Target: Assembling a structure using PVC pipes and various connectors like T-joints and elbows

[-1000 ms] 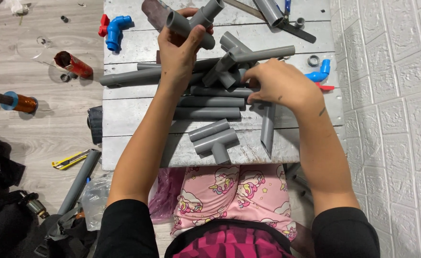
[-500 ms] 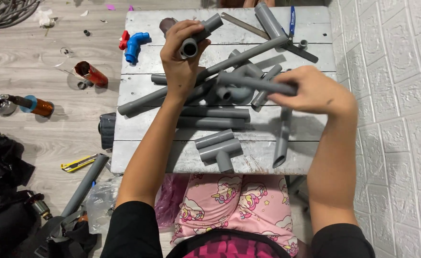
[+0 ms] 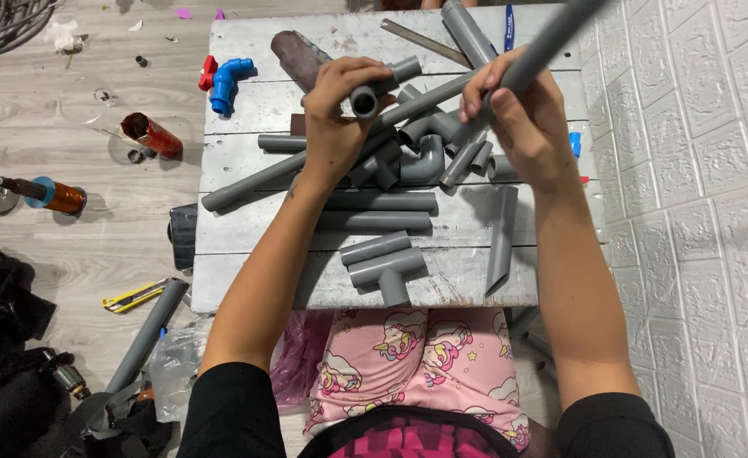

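**2 hands, 2 grey pipe parts above a cluttered work table**

2 bare hands work over a small grey plank table point(image 3: 246, 280) seen from directly above. The left hand point(image 3: 336, 102) is closed around a short grey pipe fitting point(image 3: 380, 85), whose open round end faces the camera just beside the thumb. The right hand point(image 3: 522, 119) is wrapped around a long grey pipe point(image 3: 552, 38) that rises diagonally toward the upper right and leaves the frame at the top edge; its lower end is hidden by the fingers. The 2 hands are near each other but apart, both raised above the table's far half.

Beneath them lies a heap of loose grey pipe offcuts and elbows point(image 3: 416, 153). Another long pipe point(image 3: 255, 182) slants out of the heap toward the table's left edge. 2 straight lengths point(image 3: 378, 212) lie side by side at mid-table, a tee fitting point(image 3: 388, 273) rests near the front edge, and 1 bevel-ended piece point(image 3: 501, 242) lies upright in the view at right. A blue elbow with a red part point(image 3: 225, 80) sits on the far left corner.

On the wooden floor at left are a red can point(image 3: 149, 134), a torch-like tool point(image 3: 30, 193) and a yellow utility knife point(image 3: 134, 296). A white tiled wall point(image 3: 696, 212) borders the right side.
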